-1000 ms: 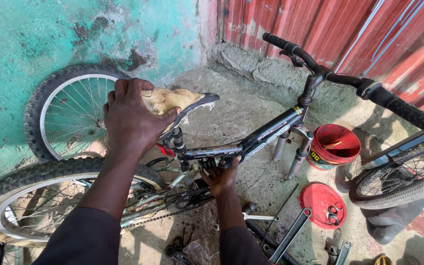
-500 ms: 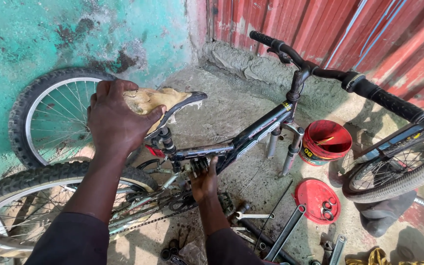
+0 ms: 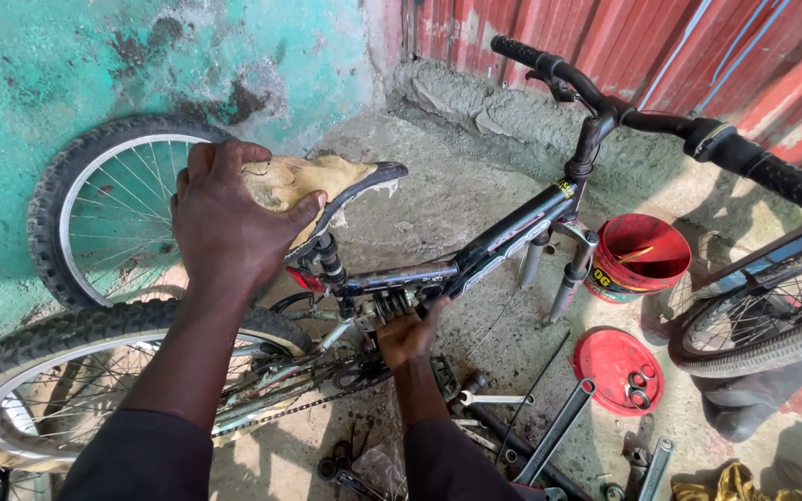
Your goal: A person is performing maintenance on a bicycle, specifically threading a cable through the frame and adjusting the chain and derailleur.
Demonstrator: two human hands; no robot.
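**Colours around the bicycle**

The bicycle frame [image 3: 503,243] is black with a yellow mark. Its saddle [image 3: 313,184] shows tan foam over a black shell. The bucket [image 3: 638,258] and its lid [image 3: 618,369] are red. The wall [image 3: 95,65] is patchy turquoise; the corrugated sheet [image 3: 679,42] is red.

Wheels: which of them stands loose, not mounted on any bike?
The spoked wheel leaning against the turquoise wall, behind the left hand. The other visible wheels sit in bike frames.
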